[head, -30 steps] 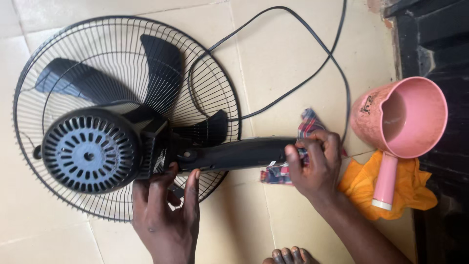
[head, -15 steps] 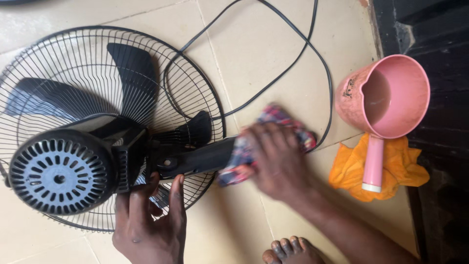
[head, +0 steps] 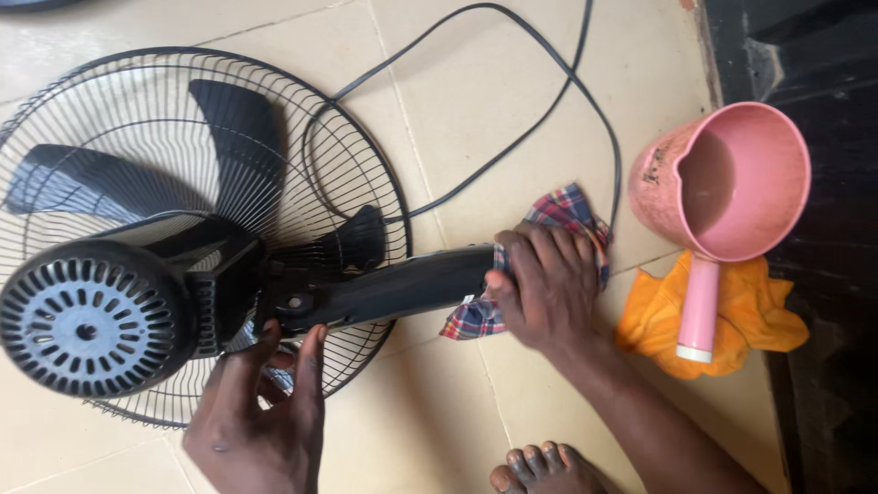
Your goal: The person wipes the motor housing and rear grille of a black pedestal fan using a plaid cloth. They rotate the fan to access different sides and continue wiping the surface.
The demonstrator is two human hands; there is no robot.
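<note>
Head view: right hand (head: 547, 285) clenched on soft plaid cloth (head: 560, 220) around glossy black fan stem (head: 402, 286), left hand (head: 256, 412) open-fingered against it.

A pink jug (head: 732, 183) with cloudy water sits on the tiled floor (head: 512, 82), its handle lying across a crumpled orange rag (head: 750, 316). Bare toes (head: 540, 468) show below.

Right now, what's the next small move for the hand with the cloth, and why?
Probably slide the plaid cloth along the fan's black neck toward the motor housing. The right hand wraps the cloth around the neck's far end, the stretch toward the housing is bare, and the left hand braces the fan near the joint.
</note>
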